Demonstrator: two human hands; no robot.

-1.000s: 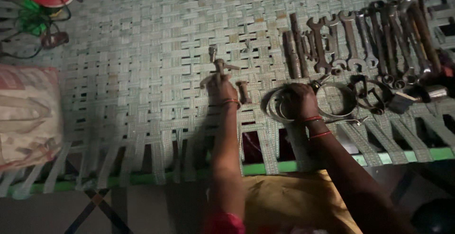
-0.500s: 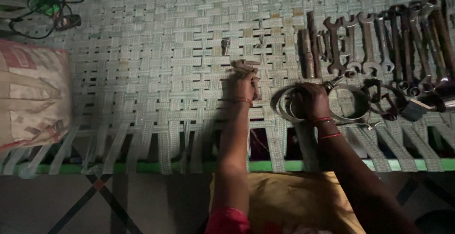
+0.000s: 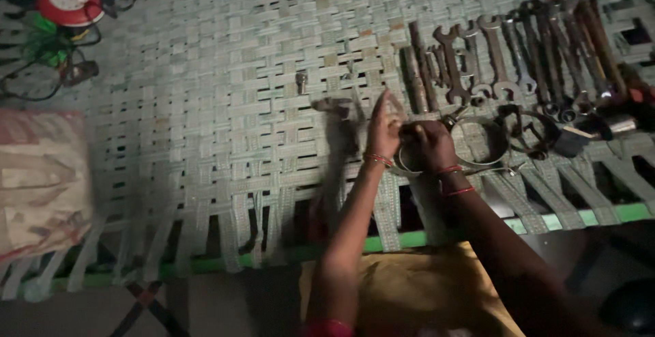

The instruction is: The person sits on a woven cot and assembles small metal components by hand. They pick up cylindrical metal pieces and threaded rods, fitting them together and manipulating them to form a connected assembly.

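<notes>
The left hand [image 3: 383, 129] has its fingers spread loosely, holding nothing, touching the right hand [image 3: 428, 144], which clasps a metal ring [image 3: 409, 166] on the woven cot [image 3: 205, 105]. Spanners [image 3: 491, 57] lie at two o'clock.

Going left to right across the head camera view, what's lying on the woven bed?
Red cable reel → printed sack → small bolt → left hand → right hand on the metal rings → row of spanners.
</notes>
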